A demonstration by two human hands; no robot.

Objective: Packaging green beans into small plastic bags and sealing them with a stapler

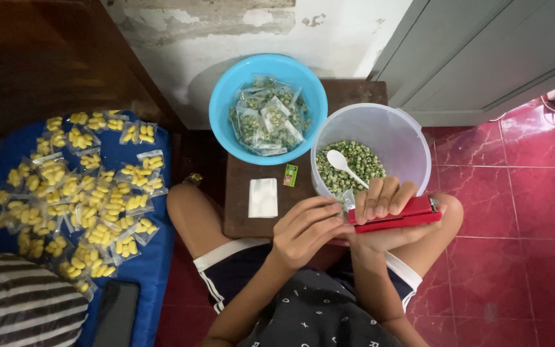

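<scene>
We grip the red stapler (396, 215) in our right hand (383, 209), while our left hand (306, 228) pinches a small bag (349, 200) at its mouth, beside the bucket (412, 138).

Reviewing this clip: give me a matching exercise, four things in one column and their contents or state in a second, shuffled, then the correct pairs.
Column one:
1. blue bowl
2. clear tub
3. red stapler
4. blue cloth

Column two:
A. gripped in the right hand
B. loose green snacks and a white spoon
C. covered with small packets of yellow snacks
D. filled with sealed packets of green snacks

Pairs: 1-D, 2-B, 3-A, 4-C. The left hand meets the stapler's front end.
</scene>
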